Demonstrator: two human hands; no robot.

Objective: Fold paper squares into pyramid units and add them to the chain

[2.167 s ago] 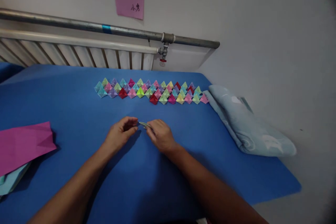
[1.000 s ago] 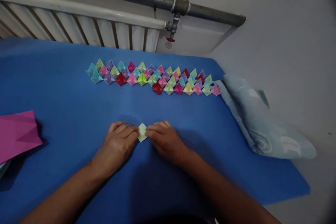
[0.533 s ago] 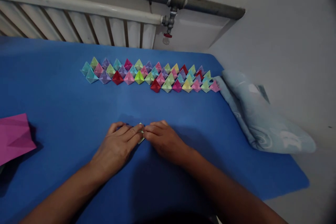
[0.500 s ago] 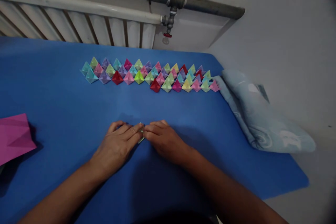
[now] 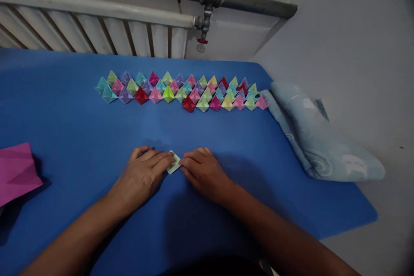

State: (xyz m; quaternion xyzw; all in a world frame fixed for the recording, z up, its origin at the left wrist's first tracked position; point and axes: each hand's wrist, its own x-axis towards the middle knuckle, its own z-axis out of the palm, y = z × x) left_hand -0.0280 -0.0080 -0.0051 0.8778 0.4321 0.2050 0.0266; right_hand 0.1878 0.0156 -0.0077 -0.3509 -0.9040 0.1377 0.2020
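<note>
A small pale green folded paper point(image 5: 174, 164) lies on the blue table between my two hands. My left hand point(image 5: 144, 172) presses its fingers together on the paper's left side. At the right corner, the closed fingertips of my right hand point(image 5: 203, 173) touch the paper. Beyond the hands, several small folded paper pieces point(image 5: 168, 94) in green, pink, red, purple, yellow and turquoise stand close together in staggered rows.
A pink paper point(image 5: 16, 172) is at the left edge of the blue table point(image 5: 97, 138). A folded light blue cloth point(image 5: 323, 138) lies over the right edge. Behind the table are a white radiator point(image 5: 97, 8) and a metal pipe point(image 5: 252, 2) with a red-handled valve.
My right hand has moved slightly right, away from my left fingers, and more of the pale green paper shows between them. The whole view has shifted a little.
</note>
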